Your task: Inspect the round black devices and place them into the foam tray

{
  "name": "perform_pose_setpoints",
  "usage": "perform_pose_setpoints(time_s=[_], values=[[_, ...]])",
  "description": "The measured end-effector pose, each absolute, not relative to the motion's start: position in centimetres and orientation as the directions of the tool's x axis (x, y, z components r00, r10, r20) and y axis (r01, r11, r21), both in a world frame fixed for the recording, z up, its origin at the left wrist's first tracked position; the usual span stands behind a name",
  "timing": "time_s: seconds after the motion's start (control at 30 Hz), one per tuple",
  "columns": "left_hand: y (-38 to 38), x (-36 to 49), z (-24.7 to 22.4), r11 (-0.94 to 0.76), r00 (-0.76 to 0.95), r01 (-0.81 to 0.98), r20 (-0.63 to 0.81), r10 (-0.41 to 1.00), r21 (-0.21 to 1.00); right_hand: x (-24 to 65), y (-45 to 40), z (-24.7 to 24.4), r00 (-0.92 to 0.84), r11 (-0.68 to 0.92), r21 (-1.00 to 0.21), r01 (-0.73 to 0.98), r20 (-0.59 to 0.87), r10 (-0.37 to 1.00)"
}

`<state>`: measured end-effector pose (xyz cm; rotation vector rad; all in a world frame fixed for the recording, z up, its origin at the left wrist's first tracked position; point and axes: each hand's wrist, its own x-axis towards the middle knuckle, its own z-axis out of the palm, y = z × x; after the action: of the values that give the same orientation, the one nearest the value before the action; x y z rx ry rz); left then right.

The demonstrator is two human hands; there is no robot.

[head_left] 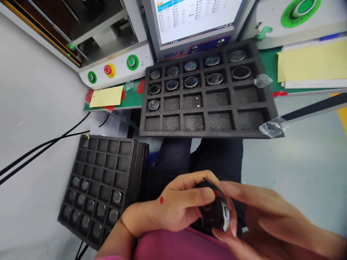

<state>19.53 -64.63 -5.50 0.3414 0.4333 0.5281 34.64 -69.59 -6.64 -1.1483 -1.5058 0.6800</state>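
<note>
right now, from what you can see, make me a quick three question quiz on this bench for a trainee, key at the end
1. How many round watch-like pieces sit in the foam tray in front of the monitor?
2. True or false: on the panel left of the monitor, the red button lies between two green buttons.
3. What do the left hand and right hand hold between them?
a) a yellow sheet
b) a dark watch-like device
c) a black cable

Key: 1. Eleven; 2. True; 3. b
</note>
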Motion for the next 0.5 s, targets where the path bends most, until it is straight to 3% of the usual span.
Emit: perform_pose_setpoints(time_s=[0.1,0.17,0.3,0.5], values=[[-64.7,19.6,-5.4,0.830,0.772,-0.385,-0.351,0.530,0.404,34.7,-68.9,-6.8,-0.103,0.532,-0.784,0.321,0.530,0.842],[-64.7,19.7,-5.5,0.849,0.764,-0.346,-0.405,0.502,0.399,34.8,-68.6,-7.0,-0.123,0.551,-0.779,0.300,0.541,0.832],[-65.0,19.8,-5.9,0.868,0.733,-0.299,-0.488,0.474,0.396,34.8,-68.8,-7.5,-0.033,0.512,-0.837,0.196,0.516,0.856],[-64.9,20.2,-6.3,0.846,0.742,-0.360,-0.429,0.515,0.394,33.9,-69.1,-8.7,0.100,0.418,-0.907,-0.046,0.412,0.906]])
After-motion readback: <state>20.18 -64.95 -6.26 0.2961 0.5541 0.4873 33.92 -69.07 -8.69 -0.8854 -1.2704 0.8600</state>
